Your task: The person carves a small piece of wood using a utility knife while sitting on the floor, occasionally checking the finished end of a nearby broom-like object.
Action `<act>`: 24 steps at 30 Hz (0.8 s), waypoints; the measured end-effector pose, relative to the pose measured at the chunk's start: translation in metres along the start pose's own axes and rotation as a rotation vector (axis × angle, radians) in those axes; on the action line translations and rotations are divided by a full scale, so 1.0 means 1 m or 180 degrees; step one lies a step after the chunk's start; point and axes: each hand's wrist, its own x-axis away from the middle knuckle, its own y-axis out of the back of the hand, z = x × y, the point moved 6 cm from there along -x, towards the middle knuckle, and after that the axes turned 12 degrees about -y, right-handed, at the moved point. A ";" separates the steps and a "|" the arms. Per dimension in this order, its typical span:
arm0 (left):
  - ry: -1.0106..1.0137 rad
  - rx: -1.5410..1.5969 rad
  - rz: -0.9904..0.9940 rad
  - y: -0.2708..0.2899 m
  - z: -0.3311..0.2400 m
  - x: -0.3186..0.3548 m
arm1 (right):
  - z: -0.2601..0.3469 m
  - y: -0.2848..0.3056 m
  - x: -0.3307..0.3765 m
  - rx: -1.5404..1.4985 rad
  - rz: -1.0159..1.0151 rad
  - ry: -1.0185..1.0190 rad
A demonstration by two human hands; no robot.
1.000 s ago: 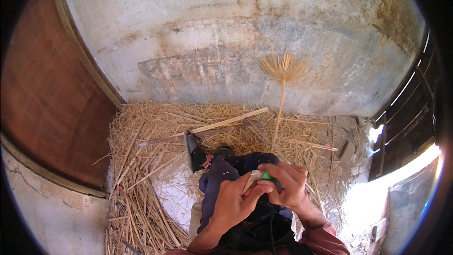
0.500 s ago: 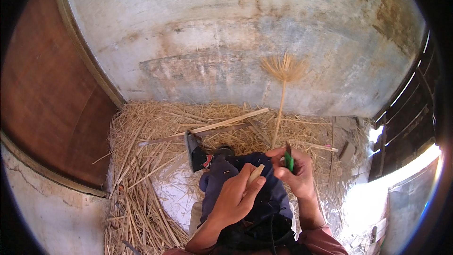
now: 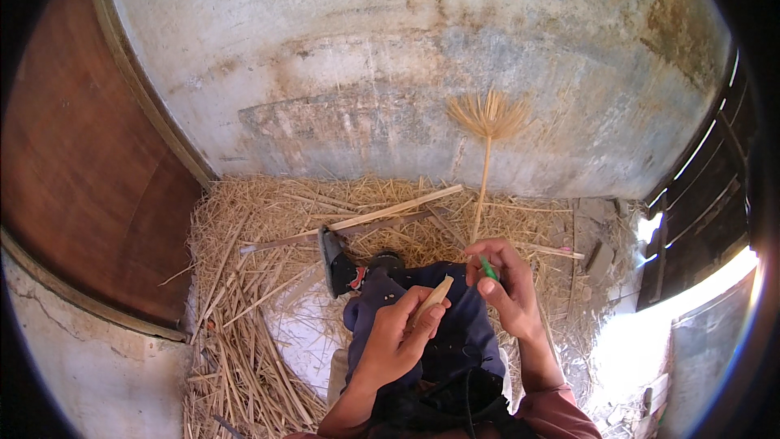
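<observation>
My left hand (image 3: pixel 393 340) is closed around a short piece of pale wood (image 3: pixel 435 294), whose narrowed end pokes up past the thumb and fingers. To its right, above my lap, my right hand (image 3: pixel 515 301) holds a small knife with a green handle (image 3: pixel 488 267) between thumb and fingers. The knife's blade can hardly be made out at this angle. A small gap separates the knife from the wood. Beneath both hands are my dark blue trousers (image 3: pixel 455 317).
Straw and shavings (image 3: pixel 325 187) cover the floor, with a heap of split sticks (image 3: pixel 244 358) on the left. Long strips (image 3: pixel 390 210) lie beyond my shoe (image 3: pixel 340 264). A splayed broom (image 3: pixel 489 118) leans on the stained wall (image 3: pixel 366 49). A brown door panel (image 3: pixel 97 162) stands left.
My right hand has turned the knife, so its green handle now slants and its dark blade shows less. My left hand has shifted slightly left and up with the wood.
</observation>
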 end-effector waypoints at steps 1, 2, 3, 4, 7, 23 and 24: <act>-0.0065 -0.0064 -0.0020 0.000 -0.001 -0.001 | 0.000 0.000 0.003 -0.0057 0.0012 0.0086; -0.0134 -0.0117 -0.0028 -0.001 -0.003 -0.002 | 0.001 0.001 0.005 -0.0104 0.0010 0.0173; -0.0129 -0.0165 -0.0045 0.000 -0.004 -0.002 | -0.002 0.008 0.005 0.0025 0.0143 0.0035; -0.0124 -0.0213 -0.0062 0.000 -0.005 -0.002 | -0.006 0.020 0.004 0.0155 0.0276 -0.0103; -0.0078 -0.0524 -0.0134 -0.001 -0.012 -0.001 | 0.005 0.027 0.001 0.2396 -0.0469 0.0105; -0.0279 -0.1439 -0.0276 0.013 -0.007 -0.030 | 0.032 0.037 0.013 0.2680 -0.1155 0.0566; -0.0212 -0.1040 -0.0225 0.006 -0.012 -0.026 | 0.027 0.032 0.014 0.2511 -0.0944 0.0614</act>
